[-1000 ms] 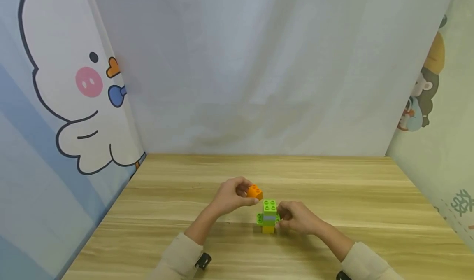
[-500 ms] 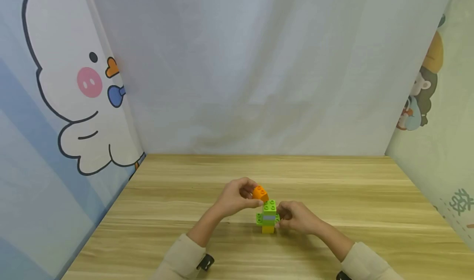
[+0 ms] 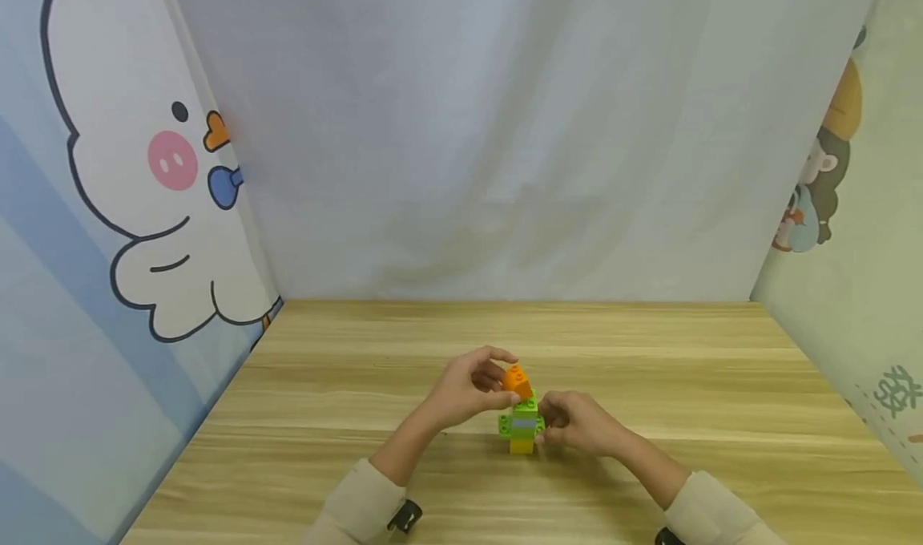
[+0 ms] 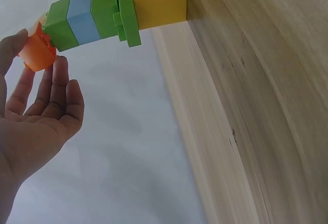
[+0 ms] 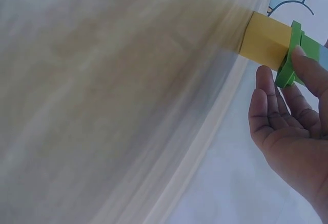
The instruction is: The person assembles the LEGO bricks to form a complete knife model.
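My left hand (image 3: 465, 389) pinches an orange toy brick (image 3: 515, 380) between thumb and fingers, tilted, at the top of a small tower. In the left wrist view the orange brick (image 4: 38, 52) meets the upper green brick (image 4: 60, 25); whether it is seated I cannot tell. Below that come a light-blue brick (image 4: 83, 17), another green brick (image 4: 105, 11), a flat green plate (image 4: 128, 14) and a yellow brick (image 4: 159, 1) standing on the table. My right hand (image 3: 584, 426) grips the right end of the green plate (image 5: 291, 55), thumb on one side and fingers on the other.
The tower stands on a wood-grain table (image 3: 346, 329). A pale curtain (image 3: 461, 128) hangs behind it, with printed panels at the left (image 3: 122, 288) and right. Black straps or devices (image 3: 405, 516) show by both cream sleeves.
My left hand has moved right with the orange brick, from beside the tower's top to over it, and the brick has tilted. My right hand and the tower have stayed put.
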{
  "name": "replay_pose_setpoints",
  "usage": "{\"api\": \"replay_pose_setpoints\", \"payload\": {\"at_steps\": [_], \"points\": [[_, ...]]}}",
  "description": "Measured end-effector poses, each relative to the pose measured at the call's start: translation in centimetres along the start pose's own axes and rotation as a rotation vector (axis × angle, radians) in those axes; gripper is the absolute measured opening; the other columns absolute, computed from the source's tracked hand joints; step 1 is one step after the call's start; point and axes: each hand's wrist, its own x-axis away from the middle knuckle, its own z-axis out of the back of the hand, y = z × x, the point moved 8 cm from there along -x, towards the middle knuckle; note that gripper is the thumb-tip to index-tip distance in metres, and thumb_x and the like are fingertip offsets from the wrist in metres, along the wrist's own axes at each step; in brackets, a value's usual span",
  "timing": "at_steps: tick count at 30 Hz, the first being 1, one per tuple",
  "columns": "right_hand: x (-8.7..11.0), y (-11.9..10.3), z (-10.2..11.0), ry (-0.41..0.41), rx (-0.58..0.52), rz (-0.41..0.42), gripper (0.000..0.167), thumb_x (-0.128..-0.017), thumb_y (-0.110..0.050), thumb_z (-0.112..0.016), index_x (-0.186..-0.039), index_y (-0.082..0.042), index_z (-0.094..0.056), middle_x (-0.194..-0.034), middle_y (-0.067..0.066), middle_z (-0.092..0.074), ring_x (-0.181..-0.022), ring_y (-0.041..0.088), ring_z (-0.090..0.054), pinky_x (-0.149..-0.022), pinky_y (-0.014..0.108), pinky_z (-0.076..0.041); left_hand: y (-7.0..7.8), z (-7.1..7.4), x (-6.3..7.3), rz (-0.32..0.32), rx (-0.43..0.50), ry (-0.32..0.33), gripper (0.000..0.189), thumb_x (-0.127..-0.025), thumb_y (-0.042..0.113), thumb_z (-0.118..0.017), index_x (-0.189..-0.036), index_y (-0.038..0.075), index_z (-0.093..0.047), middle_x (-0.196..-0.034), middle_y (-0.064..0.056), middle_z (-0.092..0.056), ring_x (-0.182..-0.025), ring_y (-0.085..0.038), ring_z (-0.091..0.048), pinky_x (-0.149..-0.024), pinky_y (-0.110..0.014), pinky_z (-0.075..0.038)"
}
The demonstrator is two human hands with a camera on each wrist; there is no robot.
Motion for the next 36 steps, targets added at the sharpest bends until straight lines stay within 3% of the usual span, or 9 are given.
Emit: {"api": "replay_pose_setpoints", "payload": {"at_steps": [5,13,20,28,33,36], "points": [[0.0,-0.4,0.1,0.006,0.007,0.012,0.022,-0.08,-0.006,-0.073,-0.097,-0.001,-0.061,-0.09,0.003,-0.065,-0.076,0.013,-0.06,-0.066,0.026,-0.05,0.2,-0.4,0.0,-0.026,-0.004,-0.029,0.04,-0.08,0.009,-0.074,-0.117,0.009,-0.06,-0.096,-0.004,-0.064,-0.08,-0.019,-0.059,-0.074,-0.035,-0.05],[0.2,-0.3,0.6,0.032,0.04,0.029,0.02,-0.079,-0.01,-0.074,-0.092,-0.003,-0.061,-0.082,-0.002,-0.062,-0.071,0.01,-0.056,-0.062,0.026,-0.049,0.5,-1.3,-0.6,-0.043,-0.084,-0.05,0.036,-0.079,0.016,-0.074,-0.114,0.012,-0.063,-0.094,0.002,-0.064,-0.084,-0.012,-0.059,-0.075,-0.029,-0.049],[0.4,0.0,0.6,0.033,0.056,0.038,0.02,-0.08,-0.013,-0.074,-0.092,-0.004,-0.061,-0.081,-0.003,-0.061,-0.071,0.01,-0.056,-0.062,0.026,-0.049,0.6,-1.7,-0.6,-0.062,-0.073,-0.037,0.035,-0.081,0.017,-0.074,-0.114,0.012,-0.064,-0.097,0.003,-0.065,-0.088,-0.013,-0.059,-0.074,-0.031,-0.049],[0.6,0.0,0.5,0.021,0.053,0.02,0.02,-0.08,-0.01,-0.073,-0.095,-0.004,-0.06,-0.085,-0.002,-0.062,-0.073,0.011,-0.057,-0.064,0.026,-0.049,3.9,-1.5,0.6,-0.018,-0.024,-0.002,0.026,-0.088,0.01,-0.065,-0.112,0.0,-0.063,-0.095,-0.009,-0.065,-0.08,-0.021,-0.06,-0.068,-0.027,-0.05],[0.5,-0.3,0.6,0.027,0.051,0.032,0.02,-0.08,-0.01,-0.073,-0.094,-0.003,-0.06,-0.084,-0.001,-0.063,-0.073,0.011,-0.057,-0.064,0.026,-0.049,4.1,-1.5,0.5,-0.013,-0.033,0.006,0.026,-0.086,0.01,-0.067,-0.111,0.0,-0.064,-0.095,-0.01,-0.064,-0.079,-0.021,-0.059,-0.066,-0.025,-0.049],[0.5,-0.6,0.8,0.03,0.037,0.041,0.02,-0.079,-0.009,-0.074,-0.092,-0.002,-0.06,-0.083,0.0,-0.063,-0.073,0.012,-0.059,-0.064,0.026,-0.05,2.9,-1.8,0.0,-0.01,-0.042,0.005,0.027,-0.086,0.013,-0.068,-0.111,0.004,-0.064,-0.095,-0.008,-0.064,-0.079,-0.02,-0.059,-0.065,-0.026,-0.049]]}}
